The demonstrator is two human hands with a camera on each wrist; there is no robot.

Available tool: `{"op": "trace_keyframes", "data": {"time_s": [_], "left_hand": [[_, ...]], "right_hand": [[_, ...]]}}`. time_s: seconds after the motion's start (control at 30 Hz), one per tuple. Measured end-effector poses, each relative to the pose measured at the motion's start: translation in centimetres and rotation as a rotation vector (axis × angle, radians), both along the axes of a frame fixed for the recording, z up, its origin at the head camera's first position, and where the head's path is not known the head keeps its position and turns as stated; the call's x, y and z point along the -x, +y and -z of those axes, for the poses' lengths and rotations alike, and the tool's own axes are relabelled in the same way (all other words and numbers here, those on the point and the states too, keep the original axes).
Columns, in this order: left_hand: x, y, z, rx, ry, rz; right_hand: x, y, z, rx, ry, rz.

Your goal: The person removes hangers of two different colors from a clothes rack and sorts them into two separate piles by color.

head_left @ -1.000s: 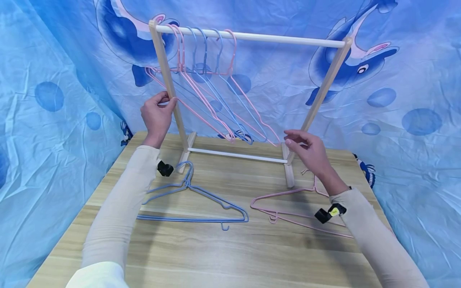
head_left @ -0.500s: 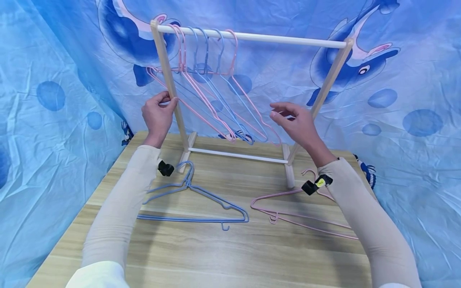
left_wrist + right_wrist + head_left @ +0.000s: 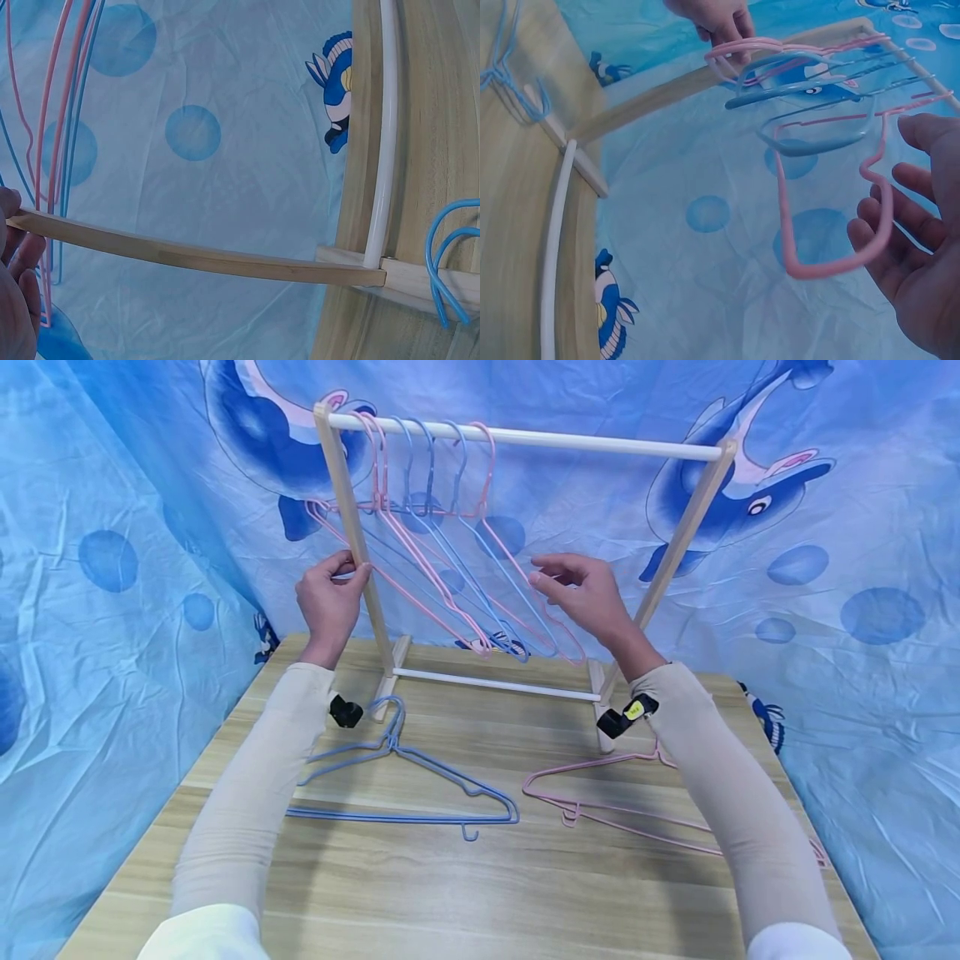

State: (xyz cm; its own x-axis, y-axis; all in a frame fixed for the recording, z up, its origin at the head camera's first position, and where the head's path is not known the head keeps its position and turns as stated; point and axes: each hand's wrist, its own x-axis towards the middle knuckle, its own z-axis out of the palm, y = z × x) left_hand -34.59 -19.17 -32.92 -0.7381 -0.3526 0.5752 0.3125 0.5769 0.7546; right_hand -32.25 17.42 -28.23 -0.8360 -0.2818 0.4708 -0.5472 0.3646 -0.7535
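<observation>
My left hand (image 3: 330,602) pinches the left wooden post of the small clothes rack (image 3: 347,518) between thumb and fingers; the left wrist view shows the same grip on the post (image 3: 172,251). Several pink and blue hangers hang from the white top bar near its left end. Beside the rightmost pink hanger (image 3: 512,556) is my right hand (image 3: 581,593), its thumb and fingers apart and loosely bent. In the right wrist view some fingers lie behind that pink hanger (image 3: 832,268), with no pinch visible; whether they touch it I cannot tell.
Blue hangers (image 3: 450,772) lie on the wooden table (image 3: 450,893) at the left. Pink hangers (image 3: 592,762) lie at the right, partly under my right forearm. A white lower bar (image 3: 495,683) joins the rack's feet. A blue patterned cloth (image 3: 847,527) hangs behind.
My right hand has moved left and up from beside the right post to the rightmost hanging pink hanger. The left hand stays on the left post, and the hangers look unmoved.
</observation>
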Motion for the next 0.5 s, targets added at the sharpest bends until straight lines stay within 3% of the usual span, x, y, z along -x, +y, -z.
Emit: {"op": "trace_keyframes", "data": {"time_s": [0.27, 0.5], "left_hand": [[0.0, 0.0, 0.1, 0.003, 0.008, 0.002], [0.0, 0.0, 0.1, 0.001, 0.015, 0.004]], "right_hand": [[0.5, -1.1, 0.0, 0.095, -0.064, -0.123], [0.4, -1.7, -0.2, 0.09, -0.105, -0.076]]}}
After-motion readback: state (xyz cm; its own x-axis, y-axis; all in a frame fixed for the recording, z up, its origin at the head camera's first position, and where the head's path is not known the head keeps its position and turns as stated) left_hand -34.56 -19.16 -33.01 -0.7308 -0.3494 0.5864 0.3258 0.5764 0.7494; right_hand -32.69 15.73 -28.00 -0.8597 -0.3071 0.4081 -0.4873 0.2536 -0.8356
